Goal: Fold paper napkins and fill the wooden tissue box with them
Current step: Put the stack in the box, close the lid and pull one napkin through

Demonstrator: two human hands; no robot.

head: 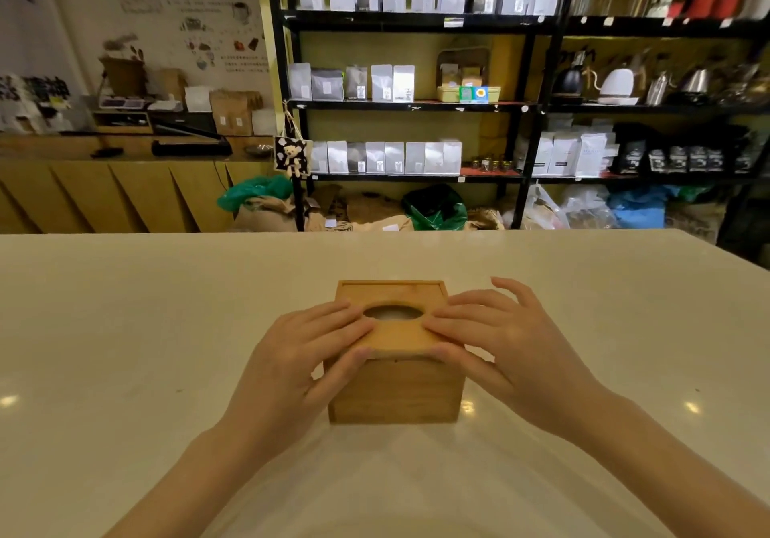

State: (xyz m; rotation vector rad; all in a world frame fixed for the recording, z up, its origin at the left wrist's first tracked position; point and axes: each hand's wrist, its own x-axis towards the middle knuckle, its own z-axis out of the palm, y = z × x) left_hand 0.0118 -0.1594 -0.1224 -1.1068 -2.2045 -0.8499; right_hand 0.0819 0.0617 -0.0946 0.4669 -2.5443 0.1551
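Note:
A square wooden tissue box [393, 391] stands on the white table [125, 329] right in front of me. Its sliding lid [400, 335] has an oval hole [392, 312] through which pale paper shows. My left hand [298, 366] lies on the lid's left side, fingers flat on top and thumb at the lid's near edge. My right hand [500, 341] mirrors it on the right side, thumb also at the near edge. The lid sticks out slightly over the box's front. No loose napkins are in view.
Beyond the table's far edge stand black shelves [529, 106] with white and grey bags, kettles and jars. Sacks and plastic bags lie on the floor below. A wooden counter [104, 195] with boxes is at the back left.

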